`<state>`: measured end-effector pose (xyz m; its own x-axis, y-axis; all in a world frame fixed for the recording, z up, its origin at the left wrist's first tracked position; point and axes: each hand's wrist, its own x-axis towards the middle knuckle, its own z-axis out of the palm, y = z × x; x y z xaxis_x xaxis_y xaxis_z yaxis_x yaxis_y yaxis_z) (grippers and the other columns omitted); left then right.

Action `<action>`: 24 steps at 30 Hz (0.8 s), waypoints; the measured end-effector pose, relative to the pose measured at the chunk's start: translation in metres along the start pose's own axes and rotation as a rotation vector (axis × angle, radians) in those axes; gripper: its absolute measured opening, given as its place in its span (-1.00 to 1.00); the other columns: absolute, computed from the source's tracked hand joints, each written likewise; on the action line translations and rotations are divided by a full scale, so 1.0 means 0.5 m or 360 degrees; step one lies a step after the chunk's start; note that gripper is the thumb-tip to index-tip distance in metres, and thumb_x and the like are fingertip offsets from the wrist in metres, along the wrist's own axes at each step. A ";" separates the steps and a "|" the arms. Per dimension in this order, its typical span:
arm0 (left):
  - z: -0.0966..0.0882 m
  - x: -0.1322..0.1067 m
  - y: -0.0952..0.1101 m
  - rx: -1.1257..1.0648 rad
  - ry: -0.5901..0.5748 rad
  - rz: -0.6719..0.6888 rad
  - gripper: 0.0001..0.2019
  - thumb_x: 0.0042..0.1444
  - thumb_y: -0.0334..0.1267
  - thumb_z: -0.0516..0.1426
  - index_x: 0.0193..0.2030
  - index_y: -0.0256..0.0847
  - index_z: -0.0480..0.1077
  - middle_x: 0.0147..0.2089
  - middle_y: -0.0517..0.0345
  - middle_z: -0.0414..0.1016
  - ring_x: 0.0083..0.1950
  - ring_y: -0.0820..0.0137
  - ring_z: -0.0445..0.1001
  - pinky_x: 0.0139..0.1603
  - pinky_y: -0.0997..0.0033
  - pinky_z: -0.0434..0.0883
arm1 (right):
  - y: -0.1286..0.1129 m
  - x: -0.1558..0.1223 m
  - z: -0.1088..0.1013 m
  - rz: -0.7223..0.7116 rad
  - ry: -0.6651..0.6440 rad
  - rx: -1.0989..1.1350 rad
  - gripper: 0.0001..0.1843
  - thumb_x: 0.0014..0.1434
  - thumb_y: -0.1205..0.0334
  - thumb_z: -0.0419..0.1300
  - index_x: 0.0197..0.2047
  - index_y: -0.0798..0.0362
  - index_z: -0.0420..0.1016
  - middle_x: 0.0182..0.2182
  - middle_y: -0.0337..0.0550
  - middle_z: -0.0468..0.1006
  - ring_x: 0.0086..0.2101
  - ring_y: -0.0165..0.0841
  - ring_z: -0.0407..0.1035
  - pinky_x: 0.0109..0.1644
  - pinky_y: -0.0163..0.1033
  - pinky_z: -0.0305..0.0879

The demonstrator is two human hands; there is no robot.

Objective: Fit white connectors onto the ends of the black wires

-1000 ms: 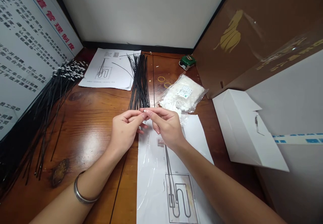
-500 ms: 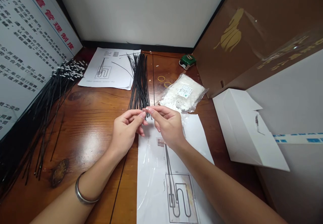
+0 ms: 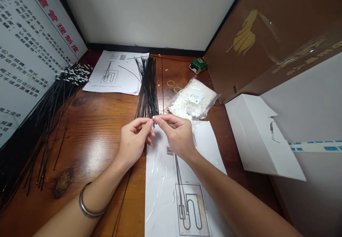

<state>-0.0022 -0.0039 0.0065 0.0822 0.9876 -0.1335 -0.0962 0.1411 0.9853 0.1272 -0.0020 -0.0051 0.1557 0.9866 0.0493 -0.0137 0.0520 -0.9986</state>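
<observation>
Wooden table [image 3: 104, 123]: black wires [image 3: 147, 87] just beyond the hands [image 3: 131, 141] [image 3: 179, 135], fingertips [image 3: 157, 120] together, grip unclear.

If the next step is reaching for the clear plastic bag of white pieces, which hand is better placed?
Probably the right hand: it is nearer the clear plastic bag of white pieces, just below it in the picture, while the left hand is farther left. Both are pinching close together, though.

Glossy reddish-brown wooden table [image 3: 107, 109]; flat pale-grey, black-trimmed panel [image 3: 146, 14] along its far edge; white glare [image 3: 93, 157] toward left edge.
</observation>
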 end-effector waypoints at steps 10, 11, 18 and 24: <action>-0.001 -0.001 -0.002 0.0054 0.0011 0.0013 -0.81 0.07 -0.15 0.21 -0.38 -0.25 0.43 -0.57 0.27 0.41 -0.64 0.55 0.33 -0.59 0.54 0.36 | 0.005 0.000 -0.002 -0.0025 -0.0051 0.0010 -0.88 0.05 0.18 0.29 -0.39 0.04 0.62 -0.41 -0.15 0.63 -0.41 -0.37 0.46 -0.30 -0.20 0.40; -0.001 -0.001 -0.002 0.0057 0.0009 0.0012 -0.81 0.08 -0.15 0.21 -0.38 -0.25 0.42 -0.57 0.27 0.41 -0.64 0.55 0.33 -0.59 0.54 0.36 | 0.005 0.000 -0.002 -0.0025 -0.0057 0.0010 -0.88 0.06 0.18 0.29 -0.39 0.04 0.62 -0.41 -0.15 0.63 -0.41 -0.37 0.46 -0.30 -0.20 0.40; 0.001 -0.002 0.001 0.0060 0.0037 0.0014 -0.82 0.07 -0.17 0.21 -0.39 -0.26 0.42 -0.58 0.27 0.41 -0.64 0.55 0.33 -0.60 0.56 0.36 | 0.004 -0.002 -0.001 -0.0006 -0.0058 -0.0058 -0.88 0.05 0.20 0.28 -0.38 0.05 0.61 -0.44 -0.15 0.62 -0.42 -0.35 0.47 -0.29 -0.17 0.40; 0.000 -0.001 -0.002 0.0072 0.0045 0.0029 -0.80 0.07 -0.16 0.20 -0.39 -0.27 0.41 -0.59 0.28 0.41 -0.66 0.57 0.32 -0.62 0.57 0.34 | 0.004 0.002 -0.004 0.0012 -0.0046 -0.0025 -0.88 0.05 0.20 0.28 -0.38 0.05 0.62 -0.41 -0.15 0.63 -0.42 -0.37 0.47 -0.29 -0.19 0.39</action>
<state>-0.0021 -0.0046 0.0055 0.0526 0.9916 -0.1179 -0.0523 0.1206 0.9913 0.1291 -0.0010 -0.0070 0.1270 0.9910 0.0419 0.0006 0.0422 -0.9991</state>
